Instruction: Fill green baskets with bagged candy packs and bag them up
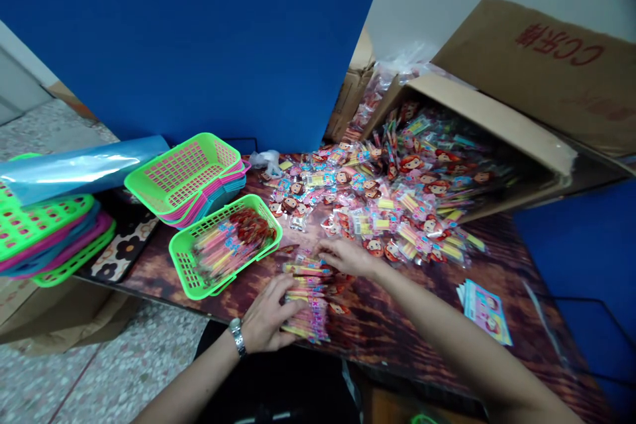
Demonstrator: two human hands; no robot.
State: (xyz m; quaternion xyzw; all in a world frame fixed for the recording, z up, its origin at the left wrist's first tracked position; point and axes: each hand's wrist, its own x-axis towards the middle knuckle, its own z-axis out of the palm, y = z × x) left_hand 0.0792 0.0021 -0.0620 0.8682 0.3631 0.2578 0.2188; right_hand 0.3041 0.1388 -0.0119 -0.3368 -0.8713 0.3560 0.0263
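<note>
On the patterned table, a row of small clear packets [307, 308] with yellow and pink sticks and cartoon heads lies stacked near the front edge. My left hand [272, 311], wearing a metal watch [238, 336], rests against the left side of this row with its fingers apart. At the far end of the row my right hand [342, 256] has its fingers curled together over a packet; the fingertips are slightly blurred. To the left of the row, a green basket [191, 281] holds more of these packets, laid side by side.
A loose pile of packets [382, 212] spills from a tipped cardboard box [489, 103] at the right. Stacked baskets [183, 169] stand behind the filled one, with more baskets [44, 228] at far left. Printed cards [487, 311] lie at the right. A blue panel [213, 40] rises behind.
</note>
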